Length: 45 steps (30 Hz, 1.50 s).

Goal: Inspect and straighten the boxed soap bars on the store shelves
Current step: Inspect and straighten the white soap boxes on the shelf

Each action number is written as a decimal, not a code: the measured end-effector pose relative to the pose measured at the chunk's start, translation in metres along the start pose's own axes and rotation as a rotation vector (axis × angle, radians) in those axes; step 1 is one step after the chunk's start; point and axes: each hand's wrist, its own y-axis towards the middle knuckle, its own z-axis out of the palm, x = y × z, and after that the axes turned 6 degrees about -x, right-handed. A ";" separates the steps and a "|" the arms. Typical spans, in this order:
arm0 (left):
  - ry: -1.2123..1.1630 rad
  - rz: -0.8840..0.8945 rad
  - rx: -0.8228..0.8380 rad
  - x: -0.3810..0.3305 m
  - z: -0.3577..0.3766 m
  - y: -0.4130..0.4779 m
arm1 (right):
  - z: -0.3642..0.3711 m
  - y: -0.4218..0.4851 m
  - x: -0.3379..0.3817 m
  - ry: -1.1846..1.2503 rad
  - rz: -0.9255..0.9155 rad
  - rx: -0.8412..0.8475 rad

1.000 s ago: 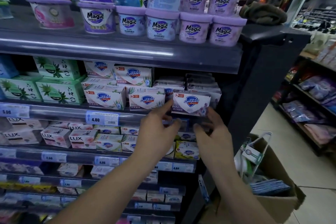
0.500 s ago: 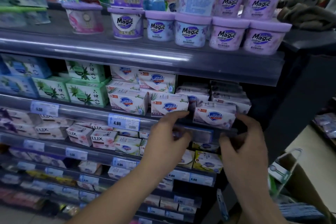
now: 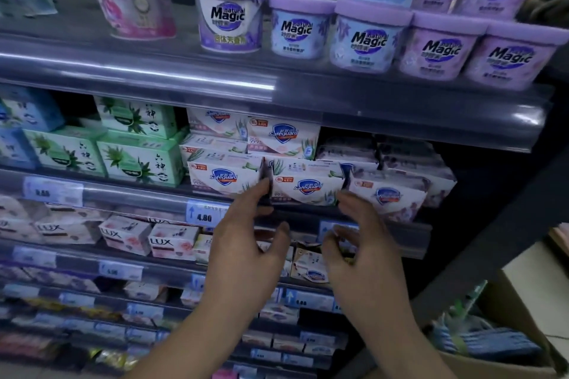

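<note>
- Store shelving (image 3: 277, 92) fills the view, dim and tiered; lavender tubs (image 3: 369, 40) stand on the tier above the hands, and a price rail (image 3: 209, 212) runs just below the fingertips.
- Left hand (image 3: 246, 243): fingers spread, forefinger tip touching the seam between two boxed soap bars, pinching nothing.
- Right hand (image 3: 360, 249): fingers loosely curled, empty, its fingertips near the lower right corner of the middle soap box (image 3: 308, 188); contact cannot be told.
- Boxed soap bars lie in the front row just beyond both hands; the purple soap box (image 3: 388, 197), right of the right hand, sits skewed, its face angled off the row.
- Advised technique: bracket one box by its two ends, square its face to the shelf lip, slide it flush with its neighbour.
- Risk, as judged: pushing one end alone probably twists the stack behind.
</note>
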 end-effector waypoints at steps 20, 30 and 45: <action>-0.349 0.061 -0.090 0.001 -0.014 0.008 | 0.006 0.004 0.005 0.325 -0.026 -0.275; -0.458 -0.204 -0.052 -0.019 -0.031 0.011 | -0.007 0.018 0.003 0.528 0.108 0.016; -0.393 -0.054 -0.066 -0.027 -0.043 0.003 | -0.014 0.020 -0.004 0.523 0.013 0.065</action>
